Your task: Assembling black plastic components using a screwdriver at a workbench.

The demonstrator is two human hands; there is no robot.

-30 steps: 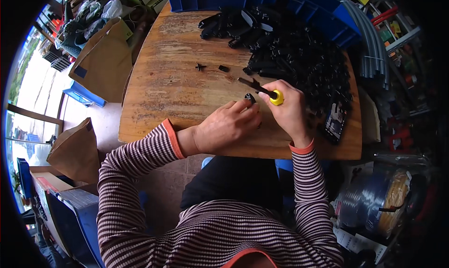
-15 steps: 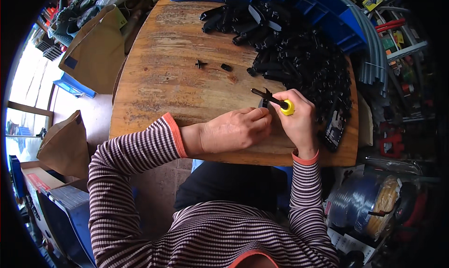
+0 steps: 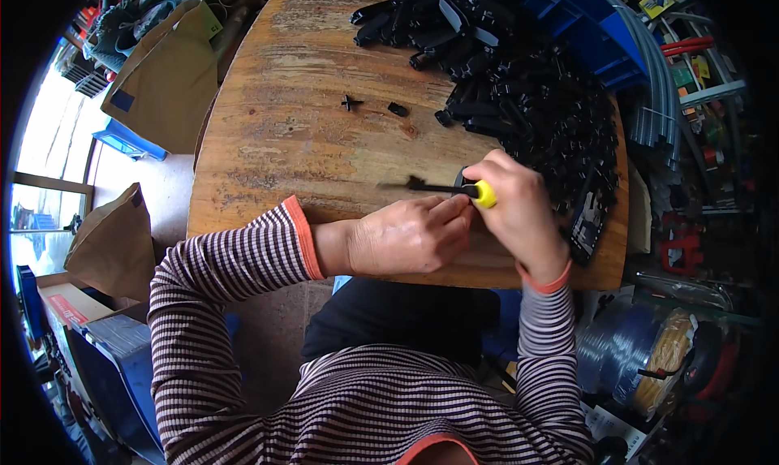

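Item: black part (image 3: 462,178), small, mostly hidden, at the fingertips of the left hand (image 3: 410,234). Left fingers bent together and clamped on it, apparently to steady it against the tool.

Item: yellow-handled tool (image 3: 442,189), black shaft, lying across the part and just beyond the left fingertips, its far end blurred. Right hand (image 3: 519,201): fingers clamped on the handle, presumably gripped near the shaft for close control.

Items: cross-shaped piece (image 3: 349,103) and small black block (image 3: 398,109), loose on the wooden bench (image 3: 284,157), beyond the left fingers and apart from them.

Lot: heap of black parts (image 3: 527,108), beyond and right of the right fingers, seemingly kept within easy reach.

Item: blue bin (image 3: 560,19), behind the heap, farthest from the fingers, perhaps serving as a backstop.
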